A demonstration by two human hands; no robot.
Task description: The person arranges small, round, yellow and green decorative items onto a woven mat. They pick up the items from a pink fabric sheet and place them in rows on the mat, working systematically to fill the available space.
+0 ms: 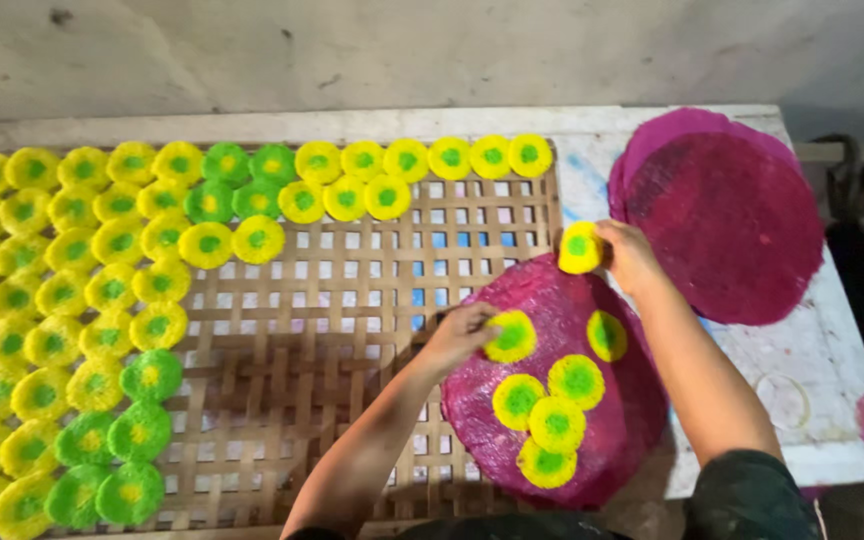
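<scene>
Left hand pinches a yellow rosette with green centre at the magenta disc's upper-left edge. Right hand grips another rosette just past the disc's far rim. The bamboo lattice tray lies leftward, nearer the left hand.

A lattice tray lay on the tabletop. Small round discs crowded its nine-o'clock side and ran along its twelve-o'clock edge. A large round sheet overlapped the tray's four-o'clock corner and carried several discs. Two stacked round sheets lay at its one o'clock, apart from the tray.
</scene>
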